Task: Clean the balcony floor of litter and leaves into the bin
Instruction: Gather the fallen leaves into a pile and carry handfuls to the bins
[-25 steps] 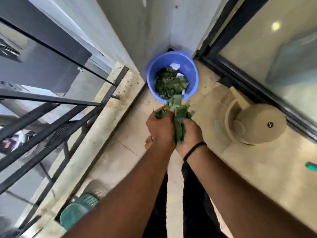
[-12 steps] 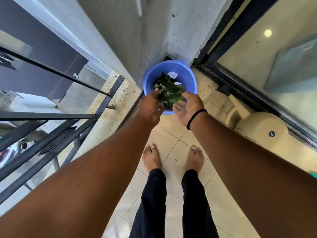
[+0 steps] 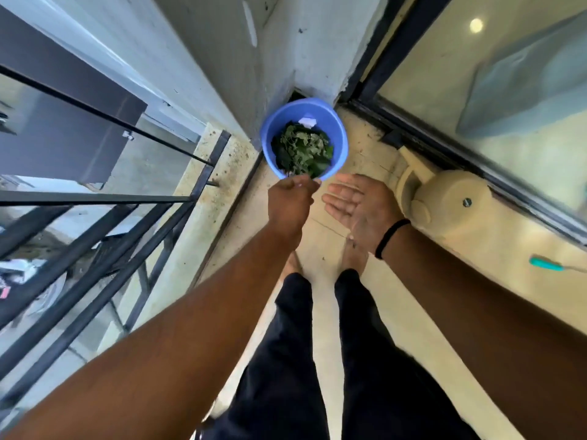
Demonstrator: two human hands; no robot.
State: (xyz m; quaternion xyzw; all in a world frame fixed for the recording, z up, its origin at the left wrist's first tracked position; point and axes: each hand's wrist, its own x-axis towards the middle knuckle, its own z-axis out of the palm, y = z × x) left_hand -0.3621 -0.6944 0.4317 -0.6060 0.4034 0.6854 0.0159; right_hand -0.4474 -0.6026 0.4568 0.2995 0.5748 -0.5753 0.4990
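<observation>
A: Where is the bin?

B: The blue bin (image 3: 304, 139) sits in the upper middle of the frame, tucked into the corner where the grey wall (image 3: 203, 58) meets the dark door frame (image 3: 390, 58). Green leaves (image 3: 301, 149) fill its bottom, with a scrap of white paper (image 3: 308, 121) at the far side.

A: And the hands?

B: The left hand (image 3: 290, 206) is just at the bin's near rim, fingers curled in and pinched together; I cannot tell if anything is between them. The right hand (image 3: 360, 204) is spread flat, palm up, holding nothing, a little right of the rim.

A: How much room is there?

B: A narrow strip of pale tiled floor (image 3: 324, 239) runs down the middle. The black railing (image 3: 104, 236) and its stone ledge (image 3: 197, 223) close the left edge; a beige fan (image 3: 444, 204) lying on its side along the door track closes the right. Bare feet stand just below the hands. A teal handle (image 3: 546, 263) lies at the right edge.
</observation>
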